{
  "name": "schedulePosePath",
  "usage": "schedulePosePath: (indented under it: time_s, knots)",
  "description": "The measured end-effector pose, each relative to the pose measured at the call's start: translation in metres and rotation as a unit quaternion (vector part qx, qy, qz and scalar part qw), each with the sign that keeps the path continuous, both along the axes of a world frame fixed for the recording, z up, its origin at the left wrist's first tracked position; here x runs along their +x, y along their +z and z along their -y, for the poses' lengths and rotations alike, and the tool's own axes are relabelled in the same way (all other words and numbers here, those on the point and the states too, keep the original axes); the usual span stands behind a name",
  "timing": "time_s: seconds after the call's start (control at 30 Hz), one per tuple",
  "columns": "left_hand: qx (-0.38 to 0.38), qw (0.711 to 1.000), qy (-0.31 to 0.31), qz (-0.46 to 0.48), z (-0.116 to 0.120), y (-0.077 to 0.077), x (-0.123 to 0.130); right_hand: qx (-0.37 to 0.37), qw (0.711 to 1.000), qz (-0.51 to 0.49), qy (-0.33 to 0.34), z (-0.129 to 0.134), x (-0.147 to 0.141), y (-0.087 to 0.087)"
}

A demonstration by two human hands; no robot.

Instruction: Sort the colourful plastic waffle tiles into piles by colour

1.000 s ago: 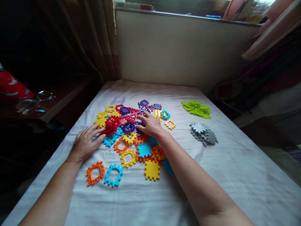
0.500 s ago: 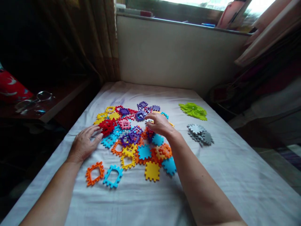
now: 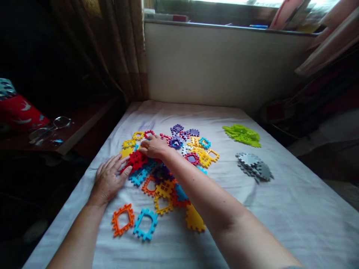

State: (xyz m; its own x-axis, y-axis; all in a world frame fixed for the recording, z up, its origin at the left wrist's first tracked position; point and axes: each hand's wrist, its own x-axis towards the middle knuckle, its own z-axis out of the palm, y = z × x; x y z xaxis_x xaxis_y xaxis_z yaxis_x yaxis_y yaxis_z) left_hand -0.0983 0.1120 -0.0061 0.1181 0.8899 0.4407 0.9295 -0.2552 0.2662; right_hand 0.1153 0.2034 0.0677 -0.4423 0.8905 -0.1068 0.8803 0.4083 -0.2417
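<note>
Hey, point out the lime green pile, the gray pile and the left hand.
Lime green pile (image 3: 242, 136): head view, middle of the heap.
Gray pile (image 3: 254, 166): head view, middle of the heap.
Left hand (image 3: 109, 179): head view, back of the hand.

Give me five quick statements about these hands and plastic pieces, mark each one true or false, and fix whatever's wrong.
1. The right hand reaches farther out than the left hand. True.
2. The toothed lime-green plastic pieces and toothed grey plastic pieces lie in separate piles. True.
3. The grey pieces lie farther from the person than the lime-green pieces. False: they lie nearer.
4. The left hand is on the grey pieces. False: it is by the toothed red plastic pieces.
5. The clear-lensed eyeglasses lie on the dark tabletop at the left. True.
</note>
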Motion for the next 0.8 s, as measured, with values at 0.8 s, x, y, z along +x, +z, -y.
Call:
schedulePosePath:
  time_s: [0.8]
  knots:
    - [-0.056, 0.998, -0.019, 0.027, 0.005, 0.015, 0.007, 0.102, 0.993, -0.052, 0.035, -0.011, 0.069, 0.001]
